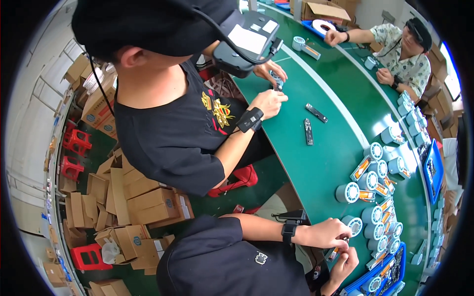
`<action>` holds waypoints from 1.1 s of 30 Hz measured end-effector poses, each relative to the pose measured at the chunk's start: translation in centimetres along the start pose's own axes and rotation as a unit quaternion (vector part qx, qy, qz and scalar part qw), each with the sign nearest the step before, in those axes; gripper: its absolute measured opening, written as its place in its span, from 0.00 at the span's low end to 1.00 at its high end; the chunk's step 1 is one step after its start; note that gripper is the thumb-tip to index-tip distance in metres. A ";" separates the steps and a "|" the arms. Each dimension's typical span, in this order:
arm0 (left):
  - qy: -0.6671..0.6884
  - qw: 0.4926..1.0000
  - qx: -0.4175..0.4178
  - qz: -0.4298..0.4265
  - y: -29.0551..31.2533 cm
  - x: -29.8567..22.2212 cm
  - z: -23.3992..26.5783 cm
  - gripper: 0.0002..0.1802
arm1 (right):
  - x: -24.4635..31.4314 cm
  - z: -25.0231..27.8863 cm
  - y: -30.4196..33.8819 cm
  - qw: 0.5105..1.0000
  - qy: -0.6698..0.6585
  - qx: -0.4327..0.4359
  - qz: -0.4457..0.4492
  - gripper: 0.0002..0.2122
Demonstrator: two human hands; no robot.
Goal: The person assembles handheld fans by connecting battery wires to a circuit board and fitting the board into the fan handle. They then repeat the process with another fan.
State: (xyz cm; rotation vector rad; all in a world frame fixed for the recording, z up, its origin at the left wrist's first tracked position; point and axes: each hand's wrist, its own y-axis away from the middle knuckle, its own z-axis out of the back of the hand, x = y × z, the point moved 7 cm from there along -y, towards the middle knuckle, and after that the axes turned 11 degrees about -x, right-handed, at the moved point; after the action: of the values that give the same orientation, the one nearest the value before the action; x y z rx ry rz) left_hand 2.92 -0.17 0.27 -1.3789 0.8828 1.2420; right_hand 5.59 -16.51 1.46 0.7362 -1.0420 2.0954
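Observation:
My left hand [335, 233], with a dark band on its wrist, reaches over the green table's near edge, its fingers pinched together. Close below it, my right hand [344, 266] is closed too, fingertips nearly meeting the left ones. A small dark piece [346, 240] shows between the fingertips; its kind is too small to tell. Under the hands lies an orange-and-silver part [333, 254], mostly covered. Right beside my left hand sits a round grey-blue fan head [352, 225] with a white ringed face.
Several fan units with orange battery handles [367, 195] crowd the green table [316, 182]. A blue tray [402, 261] holds parts. Two dark strips [308, 131] lie farther up. A capped co-worker [168, 123] handles a fan part; another person [402, 59] sits opposite. Cardboard boxes [148, 204] cover the floor.

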 end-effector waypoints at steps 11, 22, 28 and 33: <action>-0.295 0.919 0.080 -0.248 -2.0 -4.5 -3.4 0.18 | -2.9 1.4 0.7 0.961 -0.104 0.075 -0.246 0.07; -0.344 0.827 0.209 -0.392 -4.4 0.6 -6.3 0.07 | 1.0 1.6 -3.0 0.960 0.174 0.220 -0.018 0.04; -0.285 0.855 0.101 -0.420 -4.2 0.2 -5.2 0.09 | -0.2 2.0 -2.2 0.927 0.366 0.073 0.007 0.08; -0.291 0.887 0.088 -0.347 -3.2 -1.6 -4.3 0.10 | -1.8 0.8 -1.1 0.935 0.305 0.071 -0.167 0.06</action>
State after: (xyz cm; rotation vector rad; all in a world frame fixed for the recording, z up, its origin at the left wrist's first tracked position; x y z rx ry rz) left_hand 6.59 -3.92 2.17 -0.9486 0.0472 0.8899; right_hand 7.72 -17.29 1.06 0.2587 -0.3937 1.9162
